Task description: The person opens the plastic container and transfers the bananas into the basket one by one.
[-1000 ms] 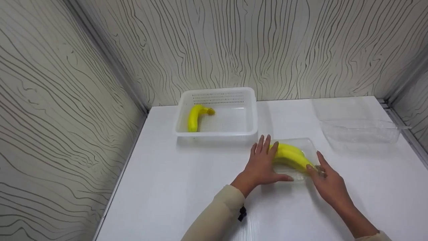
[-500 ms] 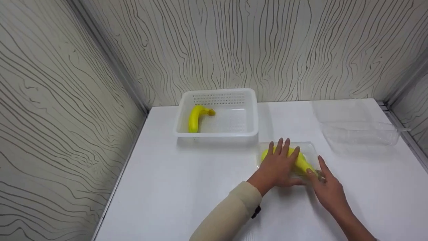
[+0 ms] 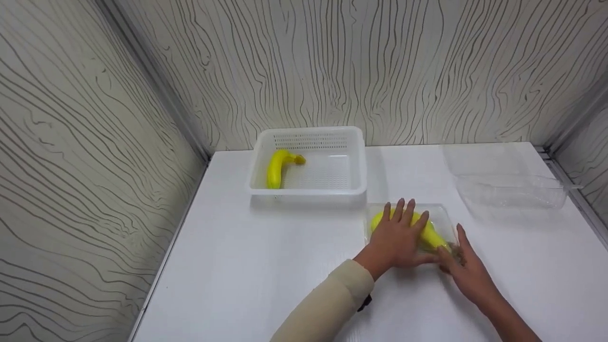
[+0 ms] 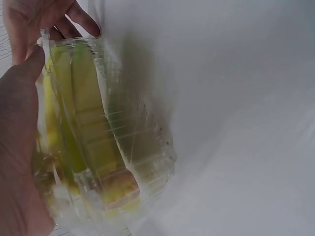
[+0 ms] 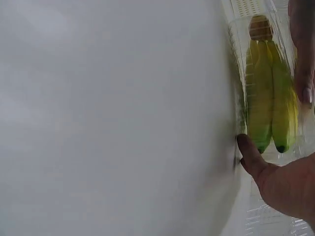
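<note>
Yellow bananas with brown stem ends and greenish tips lie inside a clear plastic clamshell box, its lid down over them. On top of the lid, my left hand presses with spread, straight fingers, its thumb toward the near side. At the box's right front corner my right hand grips, thumb above and fingers along the side. The left wrist view shows the bananas through the box's ribbed wall. Part of the lid is hidden under my left palm.
Behind and to the left stands a white slotted basket with one banana along its left side. A second clear box, lid raised, sits at the back right. Patterned walls border the white table.
My left hand has moved right, from the box's left edge onto the middle of the lid over the bananas. My right hand has stayed at the corner, shifting slightly nearer.
</note>
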A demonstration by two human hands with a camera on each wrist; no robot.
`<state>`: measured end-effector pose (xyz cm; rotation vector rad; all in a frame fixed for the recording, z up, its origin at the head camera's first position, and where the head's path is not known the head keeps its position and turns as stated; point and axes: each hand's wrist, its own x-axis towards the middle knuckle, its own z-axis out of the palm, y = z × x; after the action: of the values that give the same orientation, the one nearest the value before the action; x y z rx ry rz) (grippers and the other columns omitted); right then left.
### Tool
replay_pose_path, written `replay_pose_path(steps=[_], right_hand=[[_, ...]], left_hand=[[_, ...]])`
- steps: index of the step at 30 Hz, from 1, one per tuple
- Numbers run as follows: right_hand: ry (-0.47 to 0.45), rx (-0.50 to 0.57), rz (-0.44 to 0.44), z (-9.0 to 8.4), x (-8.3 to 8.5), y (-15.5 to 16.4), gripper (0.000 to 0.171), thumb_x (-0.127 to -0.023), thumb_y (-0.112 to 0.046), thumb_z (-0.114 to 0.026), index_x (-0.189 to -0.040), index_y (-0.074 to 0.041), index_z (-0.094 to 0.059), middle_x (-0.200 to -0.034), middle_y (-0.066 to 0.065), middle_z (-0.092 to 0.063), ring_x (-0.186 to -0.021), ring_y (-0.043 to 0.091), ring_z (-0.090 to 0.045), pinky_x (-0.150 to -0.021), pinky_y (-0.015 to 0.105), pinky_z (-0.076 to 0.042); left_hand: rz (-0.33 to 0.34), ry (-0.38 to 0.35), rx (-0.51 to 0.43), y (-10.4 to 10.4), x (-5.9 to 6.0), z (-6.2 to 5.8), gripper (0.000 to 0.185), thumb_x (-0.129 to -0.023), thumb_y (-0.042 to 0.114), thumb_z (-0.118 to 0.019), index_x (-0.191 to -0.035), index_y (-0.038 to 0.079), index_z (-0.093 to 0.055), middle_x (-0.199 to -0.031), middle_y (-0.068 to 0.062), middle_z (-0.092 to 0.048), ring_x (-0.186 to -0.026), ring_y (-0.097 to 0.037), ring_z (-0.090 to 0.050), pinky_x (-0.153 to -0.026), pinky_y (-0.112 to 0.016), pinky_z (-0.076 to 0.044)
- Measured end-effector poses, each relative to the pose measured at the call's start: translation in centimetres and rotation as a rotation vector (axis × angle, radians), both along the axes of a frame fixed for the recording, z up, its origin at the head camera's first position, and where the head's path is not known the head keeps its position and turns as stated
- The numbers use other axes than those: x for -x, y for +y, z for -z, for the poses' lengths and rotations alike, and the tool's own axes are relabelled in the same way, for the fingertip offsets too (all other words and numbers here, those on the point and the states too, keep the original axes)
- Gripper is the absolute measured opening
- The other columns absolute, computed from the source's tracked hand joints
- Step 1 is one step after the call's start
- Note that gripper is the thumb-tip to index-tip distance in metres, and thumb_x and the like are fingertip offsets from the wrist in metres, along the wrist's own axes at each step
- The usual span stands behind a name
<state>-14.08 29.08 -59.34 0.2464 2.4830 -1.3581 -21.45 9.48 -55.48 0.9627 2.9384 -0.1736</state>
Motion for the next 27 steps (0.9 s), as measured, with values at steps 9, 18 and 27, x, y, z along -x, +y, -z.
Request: replay_pose_path(steps=[9, 18, 27], right_hand=[[-0.014, 0.022, -0.121, 1.1, 0.2, 1.8, 0.109, -0.106, -0.06, -0.055, -0.164, -0.032, 0.033, -0.176, 0.022, 0.024, -0.16, 0.062, 0.004, -0.122, 0.082, -0.012], [-0.029, -0.004, -0.17, 1.2, 0.4, 2.3, 0.105, -0.106, -0.061, -0.055, -0.169, -0.027, 0.022, -0.177, 0.028, 0.01, -0.16, 0.062, 0.001, -0.122, 0.081, -0.013], [-0.047, 0.044, -0.162, 1.4, 0.2, 2.8, 0.104, -0.107, -0.052, -0.06, -0.171, -0.023, 0.018, -0.177, 0.03, 0.009, -0.16, 0.063, 0.003, -0.122, 0.082, -0.011]], left_hand=[[0.005, 0.012, 0.016, -0.3, 0.1, 0.2, 0.097, -0.09, 0.095, -0.023, -0.171, 0.042, -0.016, -0.181, 0.0, -0.019, -0.169, -0.025, -0.021, -0.137, -0.048, -0.022], [0.011, 0.028, 0.044, 0.1, -0.1, 0.1, 0.086, -0.095, 0.091, -0.016, -0.17, 0.05, -0.012, -0.181, -0.005, -0.02, -0.169, -0.03, -0.021, -0.136, -0.052, -0.022], [0.012, 0.002, 0.043, 0.5, -0.5, 0.1, 0.08, -0.095, 0.09, -0.016, -0.168, 0.055, -0.007, -0.181, -0.006, -0.017, -0.169, -0.031, -0.019, -0.137, -0.051, -0.019]])
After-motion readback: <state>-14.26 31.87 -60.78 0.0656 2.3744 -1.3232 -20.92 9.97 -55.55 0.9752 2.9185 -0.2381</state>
